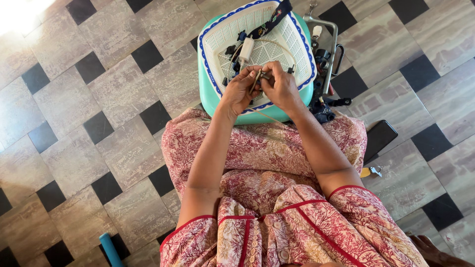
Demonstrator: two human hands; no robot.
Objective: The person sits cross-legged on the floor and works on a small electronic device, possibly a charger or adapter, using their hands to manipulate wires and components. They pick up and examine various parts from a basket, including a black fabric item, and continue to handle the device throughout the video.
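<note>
Pinching a small metal part (pixel 258 77), both hands' fingers (pixel 252 74) hover over the white basket (pixel 289 37).

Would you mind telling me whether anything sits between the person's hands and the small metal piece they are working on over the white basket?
Nothing visible does. The left hand and right hand both already pinch the small metal piece directly, above the white basket, with a thin tan cord looping behind it.

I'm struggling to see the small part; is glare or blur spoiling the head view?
Head view: blown-out glare only at the top-left floor corner; both hands, left and right, sharp and evenly lit over the white basket; the small part is mostly hidden by fingers.
</note>
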